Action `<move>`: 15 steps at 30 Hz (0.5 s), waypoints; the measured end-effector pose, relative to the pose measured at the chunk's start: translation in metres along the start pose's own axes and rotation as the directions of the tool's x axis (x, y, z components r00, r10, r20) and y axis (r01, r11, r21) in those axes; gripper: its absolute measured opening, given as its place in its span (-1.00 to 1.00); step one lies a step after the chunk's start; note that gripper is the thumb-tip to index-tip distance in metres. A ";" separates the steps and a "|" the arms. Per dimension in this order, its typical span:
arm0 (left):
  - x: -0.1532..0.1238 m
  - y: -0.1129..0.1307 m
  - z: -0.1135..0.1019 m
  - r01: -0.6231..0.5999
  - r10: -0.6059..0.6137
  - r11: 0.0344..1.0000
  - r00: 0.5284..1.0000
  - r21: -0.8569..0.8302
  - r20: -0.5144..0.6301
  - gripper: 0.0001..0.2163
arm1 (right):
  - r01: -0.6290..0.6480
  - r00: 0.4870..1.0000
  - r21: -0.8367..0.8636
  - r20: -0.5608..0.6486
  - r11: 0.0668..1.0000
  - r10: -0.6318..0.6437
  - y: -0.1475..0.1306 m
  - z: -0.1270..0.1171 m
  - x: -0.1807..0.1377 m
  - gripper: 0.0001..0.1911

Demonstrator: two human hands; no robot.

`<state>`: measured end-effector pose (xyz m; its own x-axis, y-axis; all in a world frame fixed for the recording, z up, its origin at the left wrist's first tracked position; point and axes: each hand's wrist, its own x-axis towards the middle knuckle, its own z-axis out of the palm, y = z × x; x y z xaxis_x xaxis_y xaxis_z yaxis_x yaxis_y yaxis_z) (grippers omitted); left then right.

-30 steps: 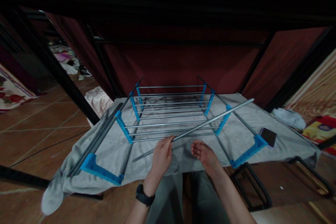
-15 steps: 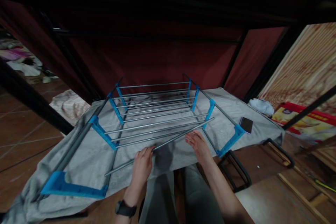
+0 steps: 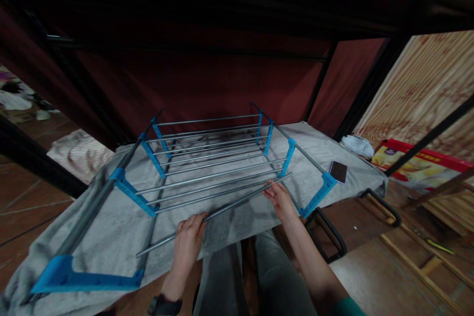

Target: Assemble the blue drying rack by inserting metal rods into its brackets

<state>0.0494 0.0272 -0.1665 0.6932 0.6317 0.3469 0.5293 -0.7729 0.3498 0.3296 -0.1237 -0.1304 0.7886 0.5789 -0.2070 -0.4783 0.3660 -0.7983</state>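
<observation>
A loose grey metal rod (image 3: 229,206) lies slantwise across the near edge of a rack of grey rods and blue plastic brackets (image 3: 207,158). My left hand (image 3: 188,239) grips the rod near its lower left part, fingers curled round it. My right hand (image 3: 279,198) holds the rod near its upper right end, by the rack's near right bracket (image 3: 287,157). The rack rests flat on a grey cloth (image 3: 111,222) spread over a low surface. My legs in grey trousers show below the hands.
A small dark phone-like slab (image 3: 338,172) lies on the cloth at the right. A black metal frame (image 3: 333,237) sits on the floor by my right leg. Dark red panels stand behind. A red and yellow box (image 3: 414,168) and wooden boards lie at the right.
The rod has swung down from a raised slant to lie low along the rack's front. My right hand moved from open beside it to gripping its right part. The view shifted right.
</observation>
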 end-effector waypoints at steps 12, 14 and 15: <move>-0.031 -0.034 -0.009 0.244 -0.226 0.947 0.968 0.209 -0.105 -0.73 | -0.025 0.998 0.023 -0.061 0.999 0.026 0.010 -0.024 0.007 -0.65; -0.037 -0.042 -0.007 0.321 -0.285 0.921 0.942 0.222 -0.178 -0.73 | -0.035 0.997 0.021 -0.074 0.999 0.037 0.012 -0.028 0.009 -0.69; -0.040 -0.045 -0.006 0.364 -0.319 0.906 0.923 0.217 -0.214 -0.74 | -0.043 0.995 0.019 -0.084 0.999 0.045 0.013 -0.030 0.010 -0.71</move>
<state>-0.0048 0.0370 -0.1912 0.3663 0.8426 0.3948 0.8379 -0.4832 0.2540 0.3431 -0.1347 -0.1602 0.7961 0.5317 -0.2891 -0.5191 0.3544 -0.7778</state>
